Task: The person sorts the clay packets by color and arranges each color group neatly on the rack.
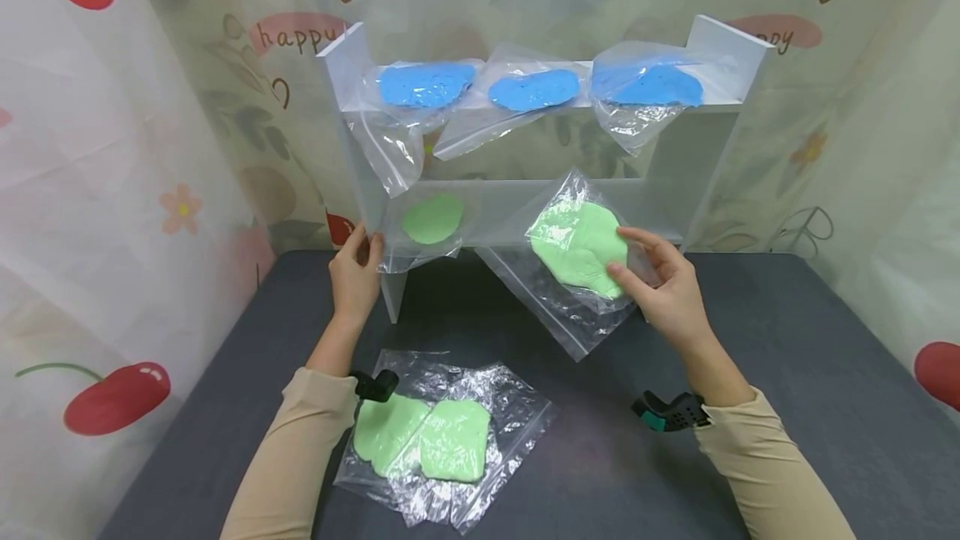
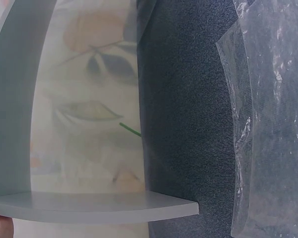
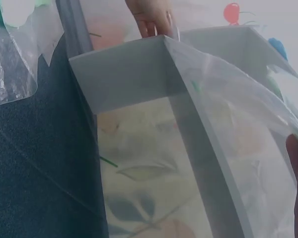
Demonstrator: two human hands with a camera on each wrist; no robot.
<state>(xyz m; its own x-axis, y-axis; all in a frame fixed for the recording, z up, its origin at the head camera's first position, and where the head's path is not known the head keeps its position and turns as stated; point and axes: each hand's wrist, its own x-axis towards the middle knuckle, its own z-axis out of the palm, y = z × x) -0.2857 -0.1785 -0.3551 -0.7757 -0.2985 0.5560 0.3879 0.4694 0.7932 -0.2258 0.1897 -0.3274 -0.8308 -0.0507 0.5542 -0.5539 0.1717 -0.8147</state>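
Observation:
My right hand (image 1: pixel 667 286) pinches a clear zip bag (image 1: pixel 577 336) holding a flattened green clay piece (image 1: pixel 581 248), thumb in front. This bag hangs tilted before the right part of the lower shelf board. In the right wrist view its plastic (image 3: pixel 228 84) stretches across the shelf. My left hand (image 1: pixel 354 277) grips the left side panel of the white shelf rack (image 1: pixel 393 294), close to a bag (image 1: pixel 401 259) with green clay (image 1: pixel 433 219) on the lower board. The left wrist view shows only a bit of that hand below the panel (image 2: pixel 104 213).
On the top board lie three bags of blue clay (image 1: pixel 427 84), their loose plastic hanging over the front edge. Overlapping bags with two green clay pieces (image 1: pixel 453 440) lie on the dark table (image 1: pixel 600 473) by my left forearm. A printed curtain (image 1: pixel 187 290) surrounds the table.

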